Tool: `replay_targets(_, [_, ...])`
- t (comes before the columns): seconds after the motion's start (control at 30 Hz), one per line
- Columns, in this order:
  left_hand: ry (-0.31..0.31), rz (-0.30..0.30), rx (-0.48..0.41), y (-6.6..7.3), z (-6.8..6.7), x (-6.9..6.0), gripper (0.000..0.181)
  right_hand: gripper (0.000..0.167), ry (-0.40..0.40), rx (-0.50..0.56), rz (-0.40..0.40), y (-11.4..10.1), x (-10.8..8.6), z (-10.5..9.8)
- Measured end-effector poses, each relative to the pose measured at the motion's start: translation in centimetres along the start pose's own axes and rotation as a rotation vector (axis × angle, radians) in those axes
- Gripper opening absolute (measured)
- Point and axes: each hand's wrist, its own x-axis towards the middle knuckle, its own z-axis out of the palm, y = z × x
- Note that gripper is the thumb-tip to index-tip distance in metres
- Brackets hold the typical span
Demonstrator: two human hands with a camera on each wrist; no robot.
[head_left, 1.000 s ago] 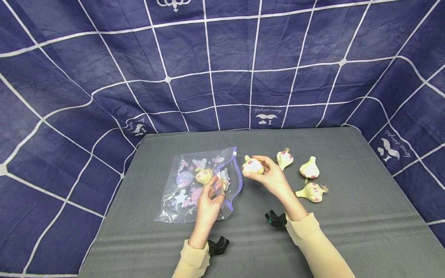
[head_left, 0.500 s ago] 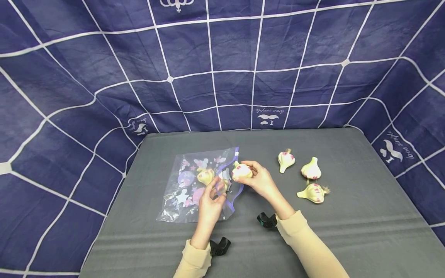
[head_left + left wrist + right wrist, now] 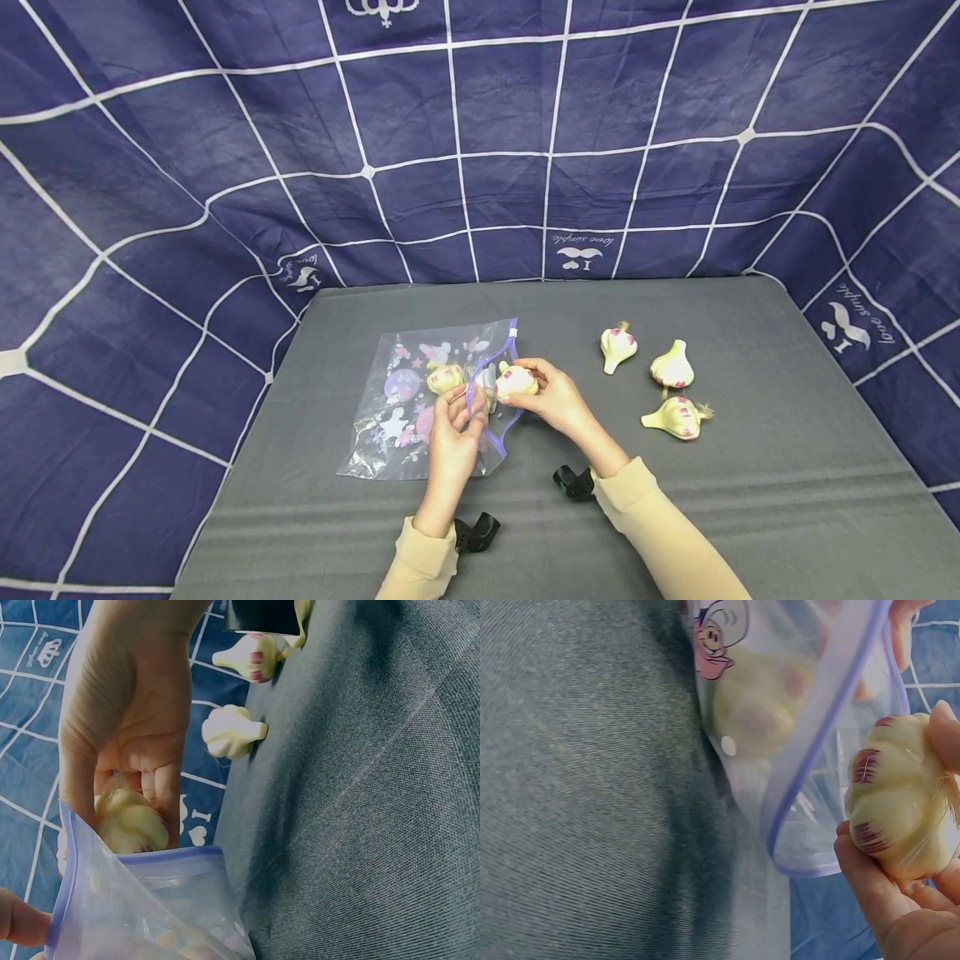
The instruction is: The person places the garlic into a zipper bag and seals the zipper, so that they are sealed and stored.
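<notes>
A clear zip bag with purple edging and cartoon prints lies on the table, its mouth spread toward the right. My left hand pinches the edge of that mouth; its fingertips show at the purple strip in the left wrist view. Between thumb and fingers, my right hand grips a garlic bulb right at the bag's opening. The same bulb shows purple streaks in the right wrist view. Inside the bag rests one garlic bulb; another near the mouth is partly hidden by the left hand.
To the right lie three more garlic bulbs: one farther back, one in the middle and one nearer. A dark blue gridded cloth hangs behind and beside the grey table.
My right hand has carried its garlic bulb leftward from beside the other bulbs to the bag's mouth. The left hand has stayed at the bag's edge, its fingers shifting slightly.
</notes>
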Motion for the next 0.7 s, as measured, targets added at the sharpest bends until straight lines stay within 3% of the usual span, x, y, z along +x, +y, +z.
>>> replay_targets(0.7, [-0.018,0.014,0.021,-0.3,0.0,-0.1,0.049,0.058,-0.032,-0.049,-0.036,1.2,0.1,0.6])
